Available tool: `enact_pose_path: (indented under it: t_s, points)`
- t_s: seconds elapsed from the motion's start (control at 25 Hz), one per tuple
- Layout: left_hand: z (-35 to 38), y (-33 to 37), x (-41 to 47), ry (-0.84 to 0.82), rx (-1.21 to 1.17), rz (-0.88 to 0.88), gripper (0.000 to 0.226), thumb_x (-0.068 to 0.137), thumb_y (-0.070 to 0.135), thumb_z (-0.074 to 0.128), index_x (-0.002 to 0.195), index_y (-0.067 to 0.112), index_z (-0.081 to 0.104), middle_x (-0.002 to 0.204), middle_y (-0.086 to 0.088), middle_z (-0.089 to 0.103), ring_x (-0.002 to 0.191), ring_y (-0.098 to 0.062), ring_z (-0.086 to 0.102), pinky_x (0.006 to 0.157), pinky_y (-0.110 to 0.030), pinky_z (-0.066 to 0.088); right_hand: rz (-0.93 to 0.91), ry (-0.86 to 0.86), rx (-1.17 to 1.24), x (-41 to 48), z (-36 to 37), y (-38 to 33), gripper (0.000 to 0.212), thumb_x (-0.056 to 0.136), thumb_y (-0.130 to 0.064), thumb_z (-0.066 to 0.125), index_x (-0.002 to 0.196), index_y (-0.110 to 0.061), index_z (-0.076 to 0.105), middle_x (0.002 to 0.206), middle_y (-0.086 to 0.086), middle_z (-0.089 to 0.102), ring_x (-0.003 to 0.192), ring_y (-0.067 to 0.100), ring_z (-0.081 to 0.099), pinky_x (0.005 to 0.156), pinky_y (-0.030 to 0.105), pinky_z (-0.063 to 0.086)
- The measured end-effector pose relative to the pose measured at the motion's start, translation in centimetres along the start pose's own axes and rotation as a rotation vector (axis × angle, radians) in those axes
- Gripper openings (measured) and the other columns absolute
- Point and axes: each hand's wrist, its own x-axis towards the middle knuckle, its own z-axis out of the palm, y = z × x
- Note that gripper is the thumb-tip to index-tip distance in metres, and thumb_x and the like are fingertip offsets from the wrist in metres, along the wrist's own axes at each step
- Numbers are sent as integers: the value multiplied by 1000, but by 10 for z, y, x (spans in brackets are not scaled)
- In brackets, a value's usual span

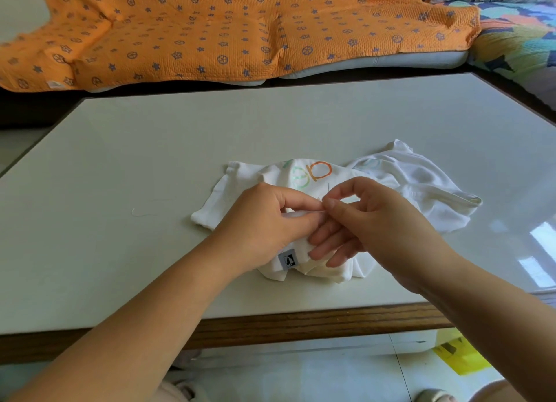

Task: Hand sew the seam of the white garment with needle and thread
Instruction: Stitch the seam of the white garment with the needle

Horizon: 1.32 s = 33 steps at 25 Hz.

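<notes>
On the near half of the table: the white garment lies bunched on the pale table, with printed letters showing on its far side and a grey label at its near edge.
Left hand: rests on the middle of the garment, thumb and forefinger curled to pinch a small fold of cloth, probably the seam.
Right hand: thumb and forefinger pinch a thin pale sliver that I take to be the needle. Its other 3 fingers lie loosely on the cloth just nearer.
Hands together: the 2 pinches meet fingertip to fingertip over the fold.
Thread: a faint fine line rises just beyond the right forefinger. It is too thin to show where it ends.
Step in hand: mid-stitch by the look of it, with the needle at or in the pinched fold. How much of the seam is sewn is hidden by the fingers.
Next move: the right hand needs to draw the needle clear and pull the thread snug, while the left keeps the fold flat and steady so the cloth does not pucker.
Elsewhere: a loose strand lies on the table well to the left, and an orange blanket covers the seat on the far side.
</notes>
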Motion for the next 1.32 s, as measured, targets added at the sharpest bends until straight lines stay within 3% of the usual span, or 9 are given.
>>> enact_pose_path:
  t_s: [0.24, 0.32, 0.4, 0.48, 0.64, 0.8, 0.92, 1.04, 1.32]
  points:
    - [-1, -3, 3, -19, -18, -56, 8, 85, 26, 73, 85, 34, 77, 83, 21, 74, 82, 8, 67, 75, -7, 49, -34, 258, -212, 21, -28, -6, 13, 98, -21, 55, 90, -11, 59, 73, 0, 71, 49, 12, 63, 41, 21, 41]
    - [-2, -3, 4, -51, -65, -97, 7, 85, 26, 73, 88, 30, 77, 86, 18, 75, 84, 5, 68, 78, -10, 51, 52, 179, 177, 29, -40, -9, 14, 99, -15, 53, 88, -7, 58, 85, 7, 73, 52, 11, 64, 43, 19, 47]
    - [-3, -4, 6, -81, -130, -132, 8, 84, 25, 73, 90, 28, 77, 89, 15, 76, 89, 3, 68, 83, -13, 51, 112, 96, 678, 36, -45, -10, 15, 100, -7, 46, 87, -4, 51, 82, 16, 73, 63, 19, 72, 53, 22, 58]
    - [-4, -4, 6, -104, -199, -164, 9, 84, 23, 73, 91, 25, 78, 90, 11, 76, 91, 0, 69, 86, -17, 50, 61, 159, 835, 46, -54, -4, 16, 102, -4, 41, 87, -5, 49, 78, 19, 71, 79, 31, 74, 69, 33, 62]
    - [-7, -5, 6, -133, -258, -204, 10, 83, 23, 73, 90, 22, 79, 92, 5, 77, 92, -4, 69, 92, -24, 50, -136, 469, 410, 61, -73, 9, 9, 100, -12, 49, 92, -12, 52, 87, 14, 72, 92, 27, 73, 90, 40, 57]
    - [-10, -5, 6, -142, -299, -212, 13, 79, 23, 74, 90, 18, 79, 94, 2, 77, 92, -7, 69, 95, -25, 49, -218, 680, -60, 63, -83, 16, 7, 96, -24, 55, 90, -26, 54, 83, -4, 74, 91, 13, 69, 88, 31, 54]
    - [-14, -3, 5, -143, -355, -235, 22, 66, 28, 75, 85, 17, 79, 90, 0, 76, 88, -10, 69, 95, -30, 49, -246, 710, -299, 63, -87, 20, 4, 97, -27, 51, 98, -24, 53, 82, -11, 70, 81, -2, 60, 67, 16, 42]
    - [-18, -4, 5, -143, -387, -244, 22, 61, 28, 75, 80, 18, 80, 88, -3, 76, 87, -14, 69, 97, -35, 48, -237, 700, -398, 64, -93, 25, 6, 98, -26, 48, 100, -23, 53, 82, -11, 68, 76, -6, 56, 58, 10, 35]
    - [-22, -3, 4, -182, -444, -256, 19, 61, 24, 74, 78, 17, 79, 85, -5, 75, 82, -14, 69, 88, -31, 51, -166, 653, -512, 67, -96, 34, 10, 99, -26, 47, 98, -24, 56, 88, -2, 70, 74, 10, 59, 56, 26, 40]
